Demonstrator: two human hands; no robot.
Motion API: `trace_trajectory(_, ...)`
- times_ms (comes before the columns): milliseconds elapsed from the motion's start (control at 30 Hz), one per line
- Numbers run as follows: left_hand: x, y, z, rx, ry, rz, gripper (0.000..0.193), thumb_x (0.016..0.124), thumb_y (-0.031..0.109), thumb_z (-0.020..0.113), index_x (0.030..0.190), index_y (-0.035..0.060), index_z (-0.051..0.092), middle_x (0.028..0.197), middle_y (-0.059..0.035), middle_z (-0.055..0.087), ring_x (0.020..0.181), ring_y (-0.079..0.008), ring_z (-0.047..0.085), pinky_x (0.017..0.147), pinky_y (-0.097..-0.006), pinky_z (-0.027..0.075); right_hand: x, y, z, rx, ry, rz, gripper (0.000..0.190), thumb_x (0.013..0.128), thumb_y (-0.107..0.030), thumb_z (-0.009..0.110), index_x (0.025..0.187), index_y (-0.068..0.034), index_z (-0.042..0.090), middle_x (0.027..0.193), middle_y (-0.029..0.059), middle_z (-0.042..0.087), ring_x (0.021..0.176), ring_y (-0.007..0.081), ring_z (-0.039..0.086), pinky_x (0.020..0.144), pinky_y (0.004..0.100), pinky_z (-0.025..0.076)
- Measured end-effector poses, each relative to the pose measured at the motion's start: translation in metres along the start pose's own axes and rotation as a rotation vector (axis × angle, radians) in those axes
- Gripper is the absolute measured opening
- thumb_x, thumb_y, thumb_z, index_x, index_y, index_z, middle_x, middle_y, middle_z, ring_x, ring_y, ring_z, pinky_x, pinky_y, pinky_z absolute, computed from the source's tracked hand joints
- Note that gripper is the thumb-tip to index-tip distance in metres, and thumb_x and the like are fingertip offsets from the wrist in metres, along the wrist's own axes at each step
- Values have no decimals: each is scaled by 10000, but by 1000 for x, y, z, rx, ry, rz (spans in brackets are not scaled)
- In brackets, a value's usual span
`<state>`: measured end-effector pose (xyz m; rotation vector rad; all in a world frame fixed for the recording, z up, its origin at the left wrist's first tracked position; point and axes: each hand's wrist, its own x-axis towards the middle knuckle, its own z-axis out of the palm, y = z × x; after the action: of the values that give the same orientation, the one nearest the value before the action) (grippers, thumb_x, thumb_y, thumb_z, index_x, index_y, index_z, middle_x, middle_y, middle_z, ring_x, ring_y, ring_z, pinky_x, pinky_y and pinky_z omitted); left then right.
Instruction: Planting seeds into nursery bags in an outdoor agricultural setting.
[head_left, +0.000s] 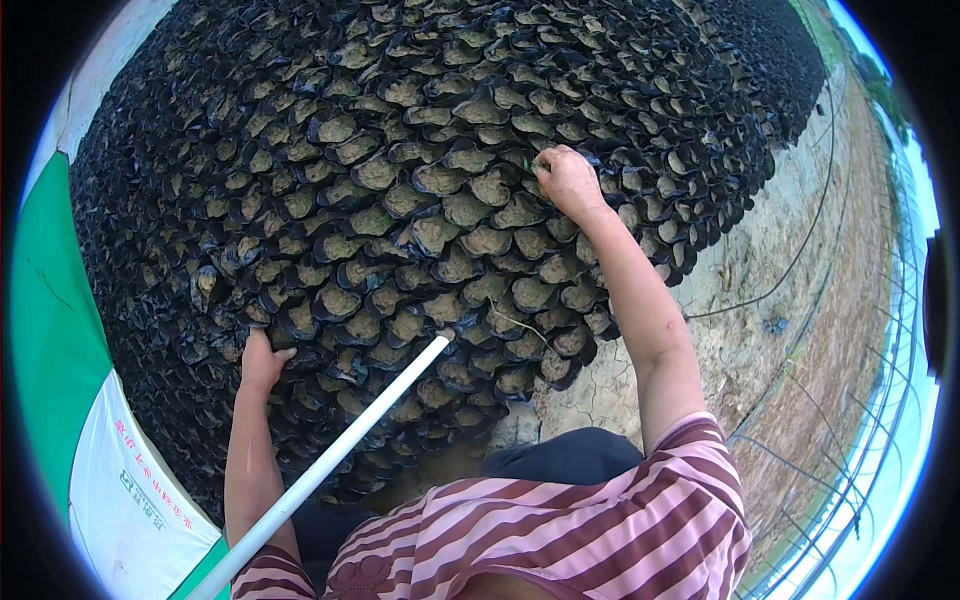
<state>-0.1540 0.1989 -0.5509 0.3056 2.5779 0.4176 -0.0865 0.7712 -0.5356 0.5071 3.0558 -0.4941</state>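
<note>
Tightly packed black plastic nursery bags (487, 241) filled with dry brown soil spread across the ground before me. My right hand (570, 182) is over the bags at the right, with thumb and fingertips pinched at a thin green blade (529, 164). Lower at the left, my left hand (264, 360) rests among the bags. Its thumb sticks out to the side, while its fingers are hidden between the bags. A white pole (337, 446) slants up from the bottom left, passing in front of my left forearm, and its tip appears over the bags.
Green and white fabric (56, 262) bearing writing borders the bags at the left. A dry stem (521, 322) lies on the nearer bags. Cracked bare soil (600, 390) runs along the right, crossed by a thin dark hose (780, 289). Curved frame bars (847, 480) stand beyond it.
</note>
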Motion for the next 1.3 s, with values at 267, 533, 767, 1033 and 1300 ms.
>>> trace_trajectory(267,0,3,-1,-3,10,30,688,672,105,829,1228,-38,450,1140,-287,600,1093,-460,555,912,-464,472,3,-14,14,-157,9,17,187,808,-232,636,896,-79,701,939,154,653,918,321,649,816,427,522)
trace_trajectory(533,0,7,-3,12,-2,-4,702,670,102,832,1238,-30,443,1148,-281,599,1094,-457,555,910,-467,477,-8,-21,26,-10,328,186,172,819,-262,644,879,-114,708,910,109,662,849,300,662,728,410,530)
trace_trajectory(767,-2,0,-2,22,5,-12,727,665,103,836,1259,-21,434,1156,-278,599,1100,-454,557,913,-465,479,10,-41,31,-159,233,308,250,816,-303,663,966,-109,711,963,94,678,917,284,654,787,401,522)
trace_trajectory(1033,-3,10,-5,4,1,-23,723,669,101,835,1261,-14,435,1146,-272,605,1095,-449,562,913,-468,478,16,-28,26,186,275,448,284,795,-307,671,926,-57,705,917,133,703,880,303,678,784,386,530)
trace_trajectory(1300,-1,5,-2,-8,12,3,713,661,103,838,1247,-11,449,1139,-273,605,1089,-455,561,905,-471,479,31,30,3,1181,502,572,130,900,-62,557,1026,-30,552,812,71,647,581,120,597,491,224,432)
